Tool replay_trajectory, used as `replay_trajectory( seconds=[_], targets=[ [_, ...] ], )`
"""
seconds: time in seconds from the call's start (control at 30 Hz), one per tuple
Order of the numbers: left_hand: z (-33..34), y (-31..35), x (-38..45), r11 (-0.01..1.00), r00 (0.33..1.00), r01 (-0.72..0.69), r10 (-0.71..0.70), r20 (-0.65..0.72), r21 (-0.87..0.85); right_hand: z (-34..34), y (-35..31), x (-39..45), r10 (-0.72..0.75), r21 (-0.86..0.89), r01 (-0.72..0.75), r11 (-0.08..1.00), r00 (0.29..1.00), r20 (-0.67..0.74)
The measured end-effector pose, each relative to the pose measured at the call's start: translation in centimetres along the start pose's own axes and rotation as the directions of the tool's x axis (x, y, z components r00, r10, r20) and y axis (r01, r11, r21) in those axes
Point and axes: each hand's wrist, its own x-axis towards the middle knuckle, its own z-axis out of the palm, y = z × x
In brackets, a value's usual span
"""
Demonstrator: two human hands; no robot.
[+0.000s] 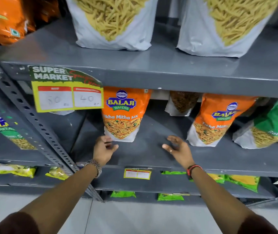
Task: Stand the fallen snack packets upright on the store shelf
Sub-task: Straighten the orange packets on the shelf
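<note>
An orange Balaji Tikha Mitha Mix packet point(123, 115) stands upright on the grey middle shelf point(151, 154). My left hand point(103, 149) is open just below its lower left corner, fingers near the packet's base; whether they touch it is unclear. My right hand point(177, 149) is open over the bare shelf, apart from any packet. A second orange packet point(214, 122) stands to the right, leaning slightly. Beside it stands a green Balaji packet point(273, 127). A small dark snack packet point(182, 103) stands at the back between the orange ones.
The upper shelf point(151, 65) holds two large white sev packets point(111, 22) and an orange packet point(4, 19). A yellow price sign point(67, 93) hangs from its edge. A slotted upright post point(33, 119) stands left. Green and yellow packets point(243, 182) lie on lower shelves.
</note>
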Motion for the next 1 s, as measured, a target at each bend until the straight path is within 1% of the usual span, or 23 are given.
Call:
replay_trajectory(
  seconds=[0.13,0.23,0.3,0.4,0.47,0.6,0.67,0.83,1.0],
  targets=[
    [6.6,1.7,-3.7,0.995,0.998,0.032,-0.027,0.056,-0.091,-7.4,3.2,-0.8,0.079,0.007,-0.079,0.997,0.991,-0.109],
    [12.4,4.2,-6.0,0.994,0.992,0.019,-0.005,0.127,-0.110,-12.5,5.1,-0.6,0.086,-0.108,-0.103,0.989,0.985,-0.150],
    [15.3,5.9,-6.6,0.995,0.979,-0.010,0.030,0.201,-0.102,-14.9,5.8,0.1,0.117,-0.124,-0.140,0.982,0.978,-0.173],
    [20.1,9.2,-7.5,0.995,0.945,-0.046,0.071,0.320,-0.083,-18.6,6.4,1.7,0.114,-0.128,-0.128,0.983,0.987,-0.114],
    [22.5,11.2,-7.5,0.996,0.933,-0.061,0.082,0.351,-0.070,-20.2,6.0,2.8,0.102,-0.079,-0.107,0.991,0.993,-0.065],
    [25.4,13.6,-7.0,0.994,0.919,-0.106,0.098,0.383,0.000,-21.0,5.1,4.7,0.064,0.096,-0.068,0.993,0.997,0.044],
    [26.1,13.9,-7.1,0.994,0.915,-0.103,0.084,0.394,0.028,-20.6,4.9,5.2,0.062,0.133,-0.071,0.989,0.995,0.073],
    [25.8,13.6,-7.6,0.992,0.925,-0.108,0.077,0.371,0.066,-19.8,5.9,4.9,0.130,0.163,-0.130,0.978,0.991,0.015],
    [23.9,13.0,-6.7,0.989,0.938,-0.110,0.071,0.338,0.097,-17.4,5.2,4.4,0.130,0.209,-0.124,0.970,0.991,-0.015]
  ],
)
